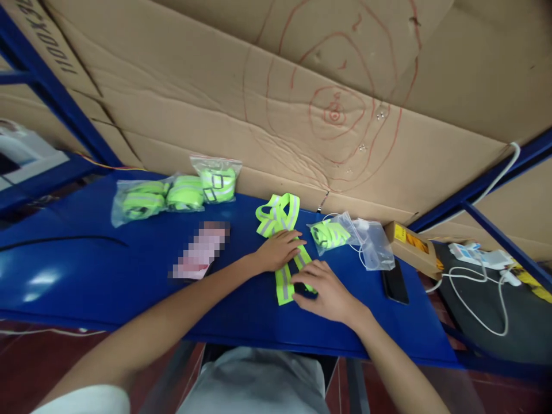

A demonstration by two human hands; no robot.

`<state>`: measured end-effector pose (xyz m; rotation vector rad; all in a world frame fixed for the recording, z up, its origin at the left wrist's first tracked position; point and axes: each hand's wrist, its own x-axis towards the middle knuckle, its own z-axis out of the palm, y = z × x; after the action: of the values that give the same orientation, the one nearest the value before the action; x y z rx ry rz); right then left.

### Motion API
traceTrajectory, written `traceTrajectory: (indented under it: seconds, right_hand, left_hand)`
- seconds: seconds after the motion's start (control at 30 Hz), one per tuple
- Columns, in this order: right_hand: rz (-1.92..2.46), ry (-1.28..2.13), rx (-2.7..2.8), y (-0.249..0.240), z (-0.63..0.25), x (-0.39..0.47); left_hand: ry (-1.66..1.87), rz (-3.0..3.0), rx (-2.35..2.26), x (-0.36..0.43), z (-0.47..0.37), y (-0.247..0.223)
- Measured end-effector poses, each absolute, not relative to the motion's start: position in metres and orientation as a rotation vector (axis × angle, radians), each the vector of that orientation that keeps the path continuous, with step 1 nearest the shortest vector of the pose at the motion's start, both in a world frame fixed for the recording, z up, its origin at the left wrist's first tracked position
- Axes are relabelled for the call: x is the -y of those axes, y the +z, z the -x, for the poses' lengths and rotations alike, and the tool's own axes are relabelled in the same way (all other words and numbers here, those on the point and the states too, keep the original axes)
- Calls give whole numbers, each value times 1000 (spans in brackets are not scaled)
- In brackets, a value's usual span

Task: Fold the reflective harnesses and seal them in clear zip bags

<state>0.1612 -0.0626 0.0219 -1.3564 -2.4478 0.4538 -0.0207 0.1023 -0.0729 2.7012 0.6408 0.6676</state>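
A fluorescent yellow-green reflective strap (283,283) with a grey stripe lies on the blue table, its far part looped and its near end spread into two lengths. My left hand (279,250) rests flat across the middle of it, fingers stretched out. Over the right length is my right hand (328,292), with thumb and fingers curved and apart. A dark patch shows between thumb and forefinger; whether it is a buckle or shadow I cannot tell. Just right of the strap sits a clear bag with a folded strap (331,233) in it.
Bagged straps (185,192) stand at the back left against the cardboard wall (194,98). A blurred pinkish item (202,250) lies left. An empty clear bag (376,248), a black phone (395,282), a cardboard box (414,248) and white cables (466,282) occupy the right.
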Motion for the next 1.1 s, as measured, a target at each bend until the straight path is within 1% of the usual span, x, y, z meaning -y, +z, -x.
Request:
traceTrajectory:
  seconds: [0.1,0.13,0.2,0.3,0.37,0.43,0.5,0.7,0.8,0.9,1.0,1.1]
  right_hand:
    - [1333,668,2486,48,-168,106]
    - [1352,676,2415,54,-170,116]
    - [1368,537,2233,58,-169,122]
    - [1407,196,2089,44,-156,98]
    - [1493,99,2210,27,-145,75]
    - [1504,143,2429,12,-138,64]
    - [1481,187,2550,3,-138,71]
    - [1503,225,2462,-1,-156,130]
    - [1618,170,2254,-8,-165,131]
    - [1738,147,2062,-18,-168,120]
    - [1741,199,2061,-25,-166,113]
    - [1713,235,2134,-28,-160,112]
  left_hand:
    - [656,-2723,-693,-105,21,-70]
    - [653,-2727,-704,-106,21,-69]
    - [646,-2736,-717,-109,22,-67]
    - [633,-2760,-740,-112,26,-63]
    - [631,-2776,-790,-114,30,-61]
    - [636,-2781,-881,-118,35,-59]
    - [642,-2772,-983,-122,38,-58]
    - [633,-2768,-1070,-121,30,-52]
    - [593,-2792,-1053,-104,30,-33]
    - [498,-2837,-887,-69,35,-12]
    - [428,-2835,-657,-25,42,-3]
    - [422,-2900,-689,11,46,-5]
